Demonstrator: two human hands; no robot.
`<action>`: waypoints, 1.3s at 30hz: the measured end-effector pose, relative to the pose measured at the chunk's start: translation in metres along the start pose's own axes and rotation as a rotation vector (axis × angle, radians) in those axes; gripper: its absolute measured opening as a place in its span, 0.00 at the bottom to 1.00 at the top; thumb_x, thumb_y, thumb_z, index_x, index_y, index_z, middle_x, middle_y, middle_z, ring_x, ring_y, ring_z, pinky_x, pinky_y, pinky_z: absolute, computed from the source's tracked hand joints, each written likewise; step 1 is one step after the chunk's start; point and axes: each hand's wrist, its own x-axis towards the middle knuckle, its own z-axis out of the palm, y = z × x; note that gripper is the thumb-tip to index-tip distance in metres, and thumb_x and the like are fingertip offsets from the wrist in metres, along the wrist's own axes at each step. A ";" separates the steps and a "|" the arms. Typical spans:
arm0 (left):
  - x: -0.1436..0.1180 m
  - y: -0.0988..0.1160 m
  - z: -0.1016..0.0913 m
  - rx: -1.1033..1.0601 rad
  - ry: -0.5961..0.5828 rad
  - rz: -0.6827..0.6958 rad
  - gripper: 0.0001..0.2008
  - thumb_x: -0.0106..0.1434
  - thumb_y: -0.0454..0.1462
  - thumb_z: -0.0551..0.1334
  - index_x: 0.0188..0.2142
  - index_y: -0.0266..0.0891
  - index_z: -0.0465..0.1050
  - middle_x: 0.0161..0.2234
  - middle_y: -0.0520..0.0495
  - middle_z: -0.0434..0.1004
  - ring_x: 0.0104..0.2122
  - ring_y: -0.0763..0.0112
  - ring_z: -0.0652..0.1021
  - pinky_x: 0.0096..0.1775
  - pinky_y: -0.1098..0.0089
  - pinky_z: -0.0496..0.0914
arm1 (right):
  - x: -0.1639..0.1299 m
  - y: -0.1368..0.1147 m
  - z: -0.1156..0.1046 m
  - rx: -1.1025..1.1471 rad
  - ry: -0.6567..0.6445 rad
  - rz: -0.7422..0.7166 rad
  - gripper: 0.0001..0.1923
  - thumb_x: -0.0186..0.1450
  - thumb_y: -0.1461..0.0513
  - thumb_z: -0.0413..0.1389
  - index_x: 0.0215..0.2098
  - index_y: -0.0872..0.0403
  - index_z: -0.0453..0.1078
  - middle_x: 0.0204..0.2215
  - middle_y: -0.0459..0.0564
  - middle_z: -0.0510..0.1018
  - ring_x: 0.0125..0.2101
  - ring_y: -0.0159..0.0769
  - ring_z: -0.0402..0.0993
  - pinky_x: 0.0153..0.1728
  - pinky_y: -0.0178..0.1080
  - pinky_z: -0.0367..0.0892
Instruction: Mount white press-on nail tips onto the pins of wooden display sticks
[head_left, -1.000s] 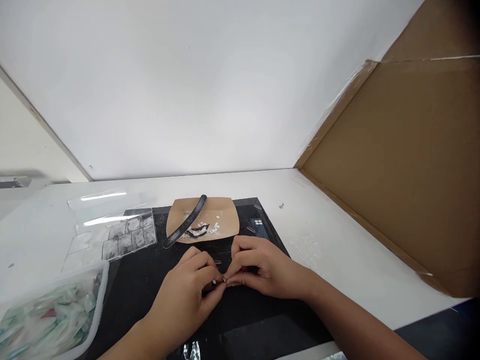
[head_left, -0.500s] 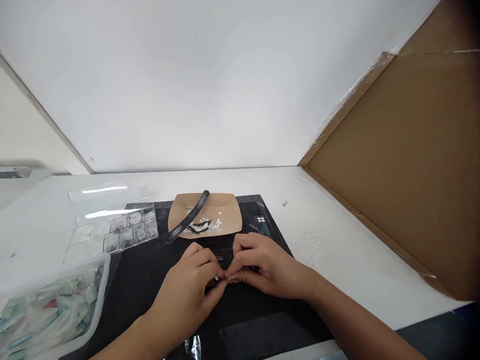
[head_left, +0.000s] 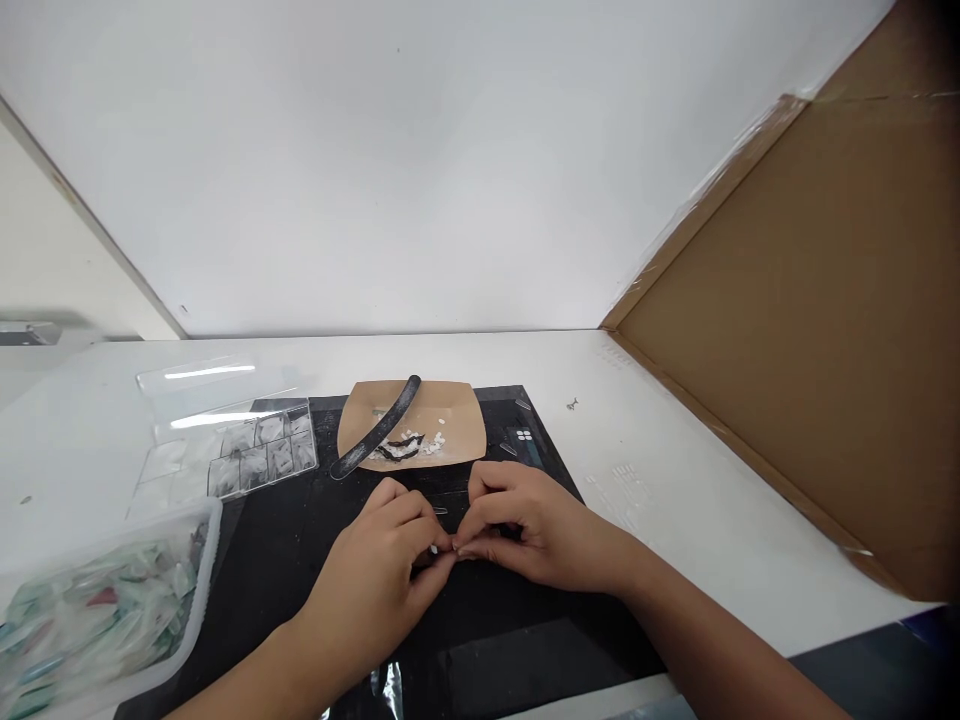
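Note:
My left hand [head_left: 386,560] and my right hand [head_left: 532,530] meet over a black mat [head_left: 300,590], thumbs and forefingers pinched and fingertips touching. A tiny whitish piece [head_left: 433,549] shows at the left fingers; its kind is too small to tell. Whatever sits between the right fingertips is hidden. Just beyond the hands stands a brown paper tray [head_left: 457,420] with white bits and dark strips in it. A curved black nail file [head_left: 379,430] rests across its left side. Close behind the left fingers lies a small clear piece [head_left: 440,511].
To the left are a clear compartment box [head_left: 262,458] with its lid up and a plastic tub [head_left: 206,590] of small bags. Four-dot white stickers [head_left: 523,435] lie on the mat's right. A cardboard panel [head_left: 810,330] stands on the right, below a white wall [head_left: 390,180].
Both hands keep nearly the same pinched pose, fingertips together. The whole view has shifted very slightly; nothing else has visibly moved.

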 end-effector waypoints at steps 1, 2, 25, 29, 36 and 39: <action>0.000 0.000 0.000 -0.003 -0.001 -0.004 0.04 0.69 0.32 0.67 0.36 0.41 0.78 0.36 0.48 0.78 0.41 0.61 0.73 0.40 0.63 0.72 | 0.000 0.000 -0.001 0.007 -0.006 0.007 0.02 0.71 0.63 0.66 0.41 0.51 0.83 0.34 0.45 0.70 0.34 0.32 0.70 0.35 0.35 0.64; 0.000 0.000 0.000 -0.006 -0.002 -0.006 0.04 0.69 0.32 0.67 0.36 0.41 0.79 0.36 0.48 0.78 0.42 0.61 0.73 0.40 0.63 0.73 | 0.000 -0.001 -0.001 0.014 -0.012 0.014 0.02 0.71 0.63 0.66 0.41 0.51 0.83 0.33 0.45 0.70 0.34 0.31 0.70 0.34 0.35 0.64; 0.000 0.001 0.001 -0.039 0.001 -0.061 0.04 0.69 0.33 0.69 0.35 0.43 0.80 0.36 0.49 0.80 0.41 0.61 0.73 0.40 0.64 0.73 | 0.001 0.003 0.001 -0.051 0.014 -0.075 0.04 0.74 0.61 0.63 0.42 0.51 0.81 0.32 0.46 0.71 0.34 0.33 0.69 0.35 0.36 0.62; 0.000 0.001 0.000 -0.040 -0.006 -0.067 0.04 0.69 0.34 0.69 0.35 0.42 0.80 0.36 0.49 0.79 0.41 0.61 0.72 0.40 0.64 0.72 | 0.001 0.002 0.000 -0.075 -0.001 -0.087 0.03 0.73 0.62 0.64 0.42 0.51 0.81 0.32 0.45 0.71 0.33 0.32 0.69 0.36 0.37 0.62; -0.001 0.000 0.001 -0.034 0.010 -0.055 0.04 0.68 0.32 0.70 0.35 0.43 0.80 0.36 0.49 0.80 0.41 0.62 0.73 0.40 0.64 0.73 | 0.001 -0.001 -0.001 -0.096 -0.029 -0.082 0.04 0.74 0.62 0.63 0.41 0.51 0.81 0.32 0.45 0.73 0.33 0.32 0.70 0.38 0.38 0.63; -0.001 0.000 0.001 -0.032 0.008 -0.059 0.04 0.68 0.32 0.69 0.35 0.43 0.80 0.35 0.49 0.80 0.41 0.62 0.73 0.40 0.64 0.72 | 0.001 -0.001 -0.001 -0.101 -0.036 -0.080 0.04 0.74 0.62 0.63 0.42 0.51 0.81 0.33 0.45 0.73 0.33 0.32 0.70 0.39 0.39 0.63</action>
